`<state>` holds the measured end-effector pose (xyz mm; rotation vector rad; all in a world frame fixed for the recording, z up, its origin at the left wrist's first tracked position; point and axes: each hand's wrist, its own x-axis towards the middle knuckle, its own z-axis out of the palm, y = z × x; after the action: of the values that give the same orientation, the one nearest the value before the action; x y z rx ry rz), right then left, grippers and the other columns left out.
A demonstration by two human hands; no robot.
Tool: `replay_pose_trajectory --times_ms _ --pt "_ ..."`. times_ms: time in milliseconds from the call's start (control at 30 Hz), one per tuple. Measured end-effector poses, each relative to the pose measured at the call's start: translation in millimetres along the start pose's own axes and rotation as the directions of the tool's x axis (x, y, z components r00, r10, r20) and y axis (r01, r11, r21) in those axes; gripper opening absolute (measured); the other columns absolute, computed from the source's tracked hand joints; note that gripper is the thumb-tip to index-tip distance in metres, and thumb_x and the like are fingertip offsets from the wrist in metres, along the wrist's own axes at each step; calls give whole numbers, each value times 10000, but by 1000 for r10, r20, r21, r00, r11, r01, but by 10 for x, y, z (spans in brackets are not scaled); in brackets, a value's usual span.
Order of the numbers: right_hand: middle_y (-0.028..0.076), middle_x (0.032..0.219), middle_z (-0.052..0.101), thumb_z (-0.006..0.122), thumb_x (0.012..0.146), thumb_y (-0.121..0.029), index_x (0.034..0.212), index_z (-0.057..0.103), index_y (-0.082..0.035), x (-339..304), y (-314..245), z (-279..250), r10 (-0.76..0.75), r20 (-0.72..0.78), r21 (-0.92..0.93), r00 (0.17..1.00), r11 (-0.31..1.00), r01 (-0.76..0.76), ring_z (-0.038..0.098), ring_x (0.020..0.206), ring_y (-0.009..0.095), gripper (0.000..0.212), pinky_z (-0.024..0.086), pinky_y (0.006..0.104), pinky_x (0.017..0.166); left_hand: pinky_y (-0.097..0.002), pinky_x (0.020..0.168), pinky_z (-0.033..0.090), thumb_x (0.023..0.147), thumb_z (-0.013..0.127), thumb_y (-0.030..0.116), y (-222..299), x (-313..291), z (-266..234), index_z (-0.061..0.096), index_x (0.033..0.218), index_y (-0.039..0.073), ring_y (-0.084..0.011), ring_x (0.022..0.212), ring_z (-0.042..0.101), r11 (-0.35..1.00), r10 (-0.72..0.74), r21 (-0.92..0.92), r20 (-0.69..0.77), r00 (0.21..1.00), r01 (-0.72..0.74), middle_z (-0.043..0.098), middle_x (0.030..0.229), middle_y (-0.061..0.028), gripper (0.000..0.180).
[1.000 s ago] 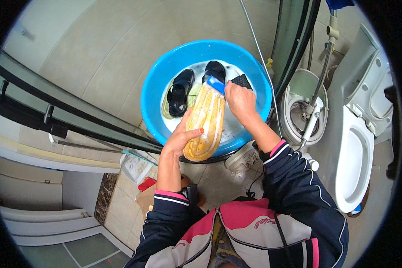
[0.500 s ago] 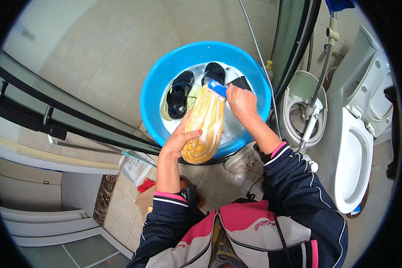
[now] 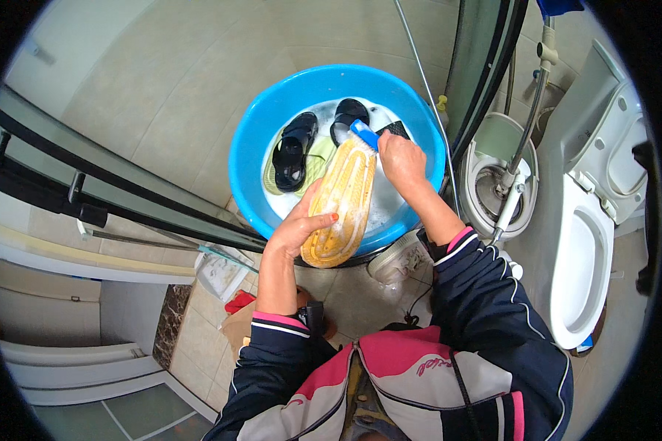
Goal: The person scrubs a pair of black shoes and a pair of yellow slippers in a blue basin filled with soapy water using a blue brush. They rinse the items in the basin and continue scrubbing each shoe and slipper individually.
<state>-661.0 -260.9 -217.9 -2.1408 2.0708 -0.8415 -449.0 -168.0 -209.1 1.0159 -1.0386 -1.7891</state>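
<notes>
My left hand [image 3: 299,226] grips a yellow slipper [image 3: 342,198] by its side, its ridged sole turned up and patched with suds. A blue scrubbing brush [image 3: 364,134] is closed in my right hand [image 3: 401,162], its white bristles against the far end of the sole. Both hands are over the near part of a large blue basin [image 3: 251,169] of soapy water. In the basin are a black sandal [image 3: 296,153], a second black shoe [image 3: 351,114], a pale green slipper [image 3: 319,156] and a dark textured piece [image 3: 395,129], partly hidden by my right hand.
A toilet [image 3: 582,257] stands at the right, beside a small top-loading washing tub [image 3: 524,209] with a hose. A clear container [image 3: 394,263] sits on the floor near the basin. A white dustpan [image 3: 221,275] lies to the left, near the sliding door rail [image 3: 44,187].
The brush and my right hand have shifted slightly right and stay at the slipper's far end. The slipper has tilted a little to the right; my left hand keeps its hold.
</notes>
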Motion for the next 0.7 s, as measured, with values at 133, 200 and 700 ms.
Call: replay_pose_trajectory --times_ms 133,200,700 --pt "215 722 656 407 940 -262 676 657 -42 -128 -49 36 -112 84 -13 990 993 114 656 647 378 425 523 498 603 -310 1068 289 721 702 -17 -80 58 -94 269 1447 60 -215 1277 406 999 27 18 -19 999 -26 439 1376 -100 849" --pt "190 705 654 419 931 -260 700 639 -45 -355 -312 65 -109 242 84 964 992 91 649 626 376 385 522 491 582 -317 1066 298 721 693 -27 -50 65 -76 269 1448 67 -216 1279 407 999 40 -26 -47 998 -41 443 1371 -104 847" --pt "128 602 618 478 872 -177 784 553 -76 -627 -396 60 -396 142 57 907 918 392 626 498 302 153 488 442 436 -330 1048 335 728 688 -22 -37 54 -187 264 1447 91 -223 1257 434 997 18 -77 -171 985 -31 453 1355 -106 842"
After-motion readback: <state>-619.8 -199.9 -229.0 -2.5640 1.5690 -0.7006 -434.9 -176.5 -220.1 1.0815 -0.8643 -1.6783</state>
